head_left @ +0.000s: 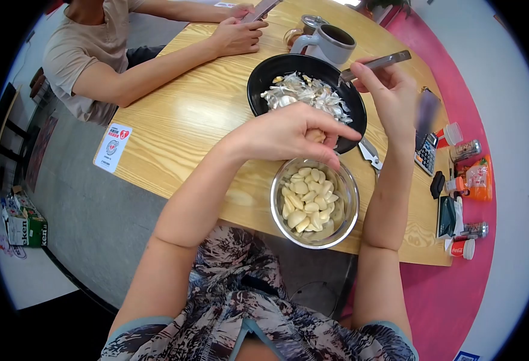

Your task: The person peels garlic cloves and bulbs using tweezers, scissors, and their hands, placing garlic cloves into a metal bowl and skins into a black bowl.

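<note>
My left hand (288,132) is between the black bowl and the metal bowl, thumb and index finger stretched apart. Its other fingers curl around a small brownish patch that I cannot make out. In my right hand (391,90), raised at the black bowl's right rim, is a small knife (388,61) with a dark handle. Garlic bulbs, cloves and papery skins (300,90) lie in the black bowl (257,75). Closer to me, the shiny metal bowl (355,207) holds many peeled garlic cloves (309,198).
Scissors (370,153) lie right of the black bowl. Behind it stand a grey mug (334,45) and a glass jar (312,23). A calculator (426,153) and small jars (466,150) line the right edge. Across the table sits a person (102,54) holding a phone (261,10).
</note>
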Tool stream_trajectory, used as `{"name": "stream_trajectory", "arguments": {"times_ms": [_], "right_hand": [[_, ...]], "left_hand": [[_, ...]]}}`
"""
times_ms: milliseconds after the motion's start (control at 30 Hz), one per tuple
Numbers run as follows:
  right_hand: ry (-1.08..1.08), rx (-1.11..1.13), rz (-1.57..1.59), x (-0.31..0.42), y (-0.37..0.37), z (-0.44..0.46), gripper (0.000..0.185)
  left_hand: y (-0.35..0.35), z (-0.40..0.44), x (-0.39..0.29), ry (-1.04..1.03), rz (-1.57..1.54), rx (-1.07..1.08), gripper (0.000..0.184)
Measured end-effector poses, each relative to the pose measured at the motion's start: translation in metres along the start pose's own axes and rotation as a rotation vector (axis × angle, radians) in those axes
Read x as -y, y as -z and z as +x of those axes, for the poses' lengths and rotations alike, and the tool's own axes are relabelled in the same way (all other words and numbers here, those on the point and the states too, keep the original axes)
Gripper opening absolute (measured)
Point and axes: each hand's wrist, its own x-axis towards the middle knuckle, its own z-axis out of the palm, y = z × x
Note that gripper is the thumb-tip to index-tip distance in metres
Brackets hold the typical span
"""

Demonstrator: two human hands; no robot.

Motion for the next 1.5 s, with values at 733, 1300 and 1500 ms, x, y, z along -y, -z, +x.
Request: {"name": "stream_trajectory", "arguments": {"times_ms": [733, 1300, 1500], "right_hand": [[0.337, 0.141, 0.115, 0.019, -0.019, -0.013, 0.012], [0.106, 0.155, 0.277, 0.014, -0.008, -0.012, 0.011], [0.131, 0.064, 0.330, 0.006, 0.014, -0.004, 0.014]], "left_hand": [[0.016, 0.005, 0.022, 0.032, -0.487, -0.525, 0.035], [0.014, 0.005, 0.030, 0.061, -0.835, -0.521, 0.026], [0.030, 0.003, 0.038, 0.049, -0.828, -0.659, 0.028]]}}
